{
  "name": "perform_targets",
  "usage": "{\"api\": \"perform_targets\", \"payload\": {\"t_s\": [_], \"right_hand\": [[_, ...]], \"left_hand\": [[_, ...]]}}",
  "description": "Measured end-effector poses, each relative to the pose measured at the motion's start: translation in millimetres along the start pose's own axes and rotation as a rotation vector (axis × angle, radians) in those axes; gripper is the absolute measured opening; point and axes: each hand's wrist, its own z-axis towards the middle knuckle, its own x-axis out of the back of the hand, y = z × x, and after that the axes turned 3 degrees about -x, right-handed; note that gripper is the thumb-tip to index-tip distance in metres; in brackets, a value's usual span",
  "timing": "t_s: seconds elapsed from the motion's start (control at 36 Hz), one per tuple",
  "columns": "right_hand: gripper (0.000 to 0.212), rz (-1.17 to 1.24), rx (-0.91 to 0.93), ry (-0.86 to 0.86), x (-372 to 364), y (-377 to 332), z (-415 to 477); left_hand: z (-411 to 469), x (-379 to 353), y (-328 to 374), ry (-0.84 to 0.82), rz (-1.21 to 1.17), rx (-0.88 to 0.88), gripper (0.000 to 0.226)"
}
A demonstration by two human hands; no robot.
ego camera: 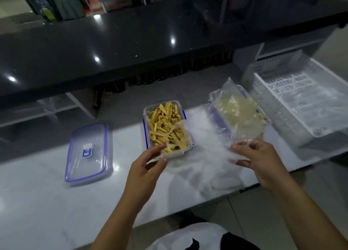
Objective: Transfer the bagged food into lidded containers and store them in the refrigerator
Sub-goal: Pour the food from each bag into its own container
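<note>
Looks like a kitchen prep spot, maybe behind a small food counter, can't say which. White worktop sits under a raised glossy black bar top, with dark bottles lined along the back, a white plastic basket on the right, plus a snap-lock container of fried sticks and its lid.

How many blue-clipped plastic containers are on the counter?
2. One open container of yellow sticks sits in the middle; a second container lies right of it, mostly hidden under a bag of pale food.
</note>
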Motion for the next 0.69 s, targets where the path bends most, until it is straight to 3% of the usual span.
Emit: {"api": "perform_targets", "payload": {"t_s": [0.08,0.22,0.36,0.44,0.53,0.64,0.69], "right_hand": [[0.004,-0.082,0.053,-0.038,7.8,-6.9,-27.9],[0.010,-0.300,0.109,-0.077,28.5,-25.4,-79.8],[0.036,-0.432,0.165,-0.114,52.1,-43.7,-125.8],[0.033,-0.438,0.180,-0.057,61.3,-48.3,-131.0],[0.027,-0.409,0.248,0.136,92.4,-59.3,-142.0],[0.070,-0.435,0.367,0.156,100.8,-60.6,-135.0],[0.069,-0.476,0.402,0.132,116.7,-65.6,-120.7]], "left_hand": [[-10.8,0.8,9.9,-0.049,0.021,-0.031,0.034],[-30.4,-16.4,25.8,-0.271,0.059,-0.110,0.054],[-37.2,-56.9,35.5,-0.418,-0.173,-0.065,0.050],[-41.6,-79.3,35.7,-0.389,-0.312,-0.016,0.037],[-52.9,-117.0,53.3,-0.387,-0.353,-0.039,0.034],[-53.1,-127.6,57.2,-0.393,-0.360,-0.070,0.042],[-46.4,-145.9,68.9,-0.382,-0.343,-0.083,0.046]]}}
